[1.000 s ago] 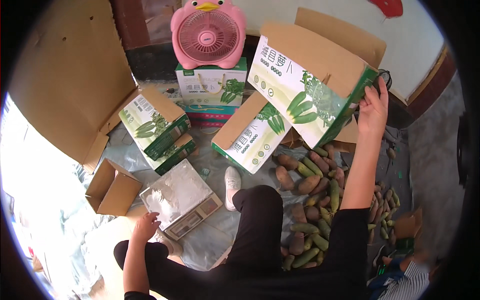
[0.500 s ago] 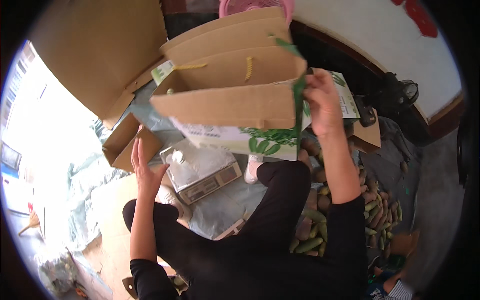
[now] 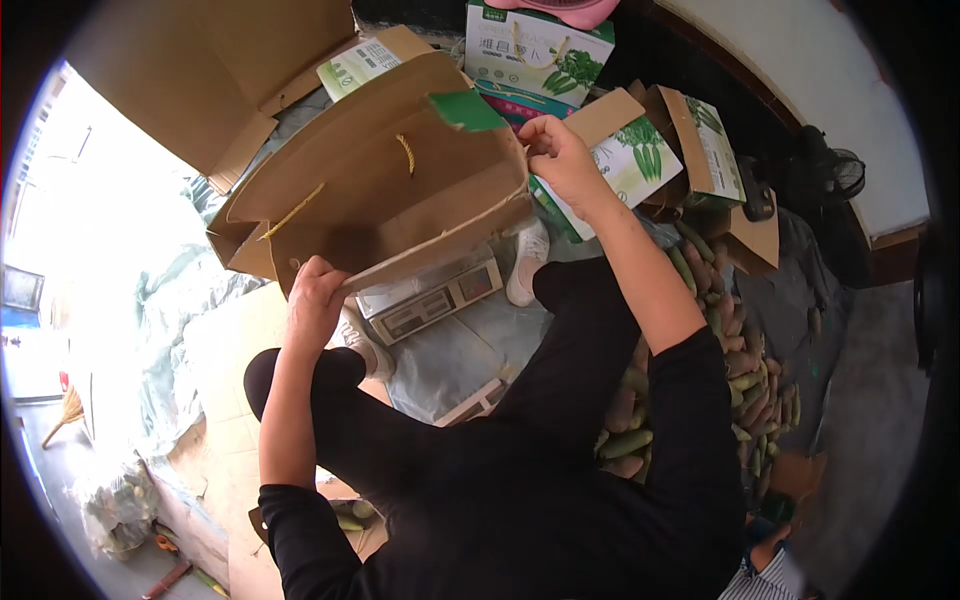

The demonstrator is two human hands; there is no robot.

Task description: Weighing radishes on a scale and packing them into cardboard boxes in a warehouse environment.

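Between my hands is an open cardboard gift box [image 3: 390, 215], brown inside, with two yellow rope handles hanging within. Its opening faces up toward me. My left hand [image 3: 318, 300] is closed on its near left corner, fingers over the rim. At the right end, my right hand [image 3: 565, 165] pinches the edge; the fingertips are partly hidden. A green flap [image 3: 468, 110] stands out from the box's far right edge. Beneath the box, what looks like a weighing scale [image 3: 440, 305] shows its front panel between my feet, the rest of it mostly covered.
Printed radish cartons [image 3: 640, 160] stand beyond my right hand, and another gift box [image 3: 540, 55] sits at the back under a pink basin [image 3: 560, 8]. A heap of green and brownish radishes [image 3: 750, 390] lies right. A large carton [image 3: 200, 80] stands far left; a small fan [image 3: 835, 175] is at right.
The gift box has come down and left, turning its opening toward me. My left hand, open and apart before, now grips its near corner. The right hand has moved left with it.
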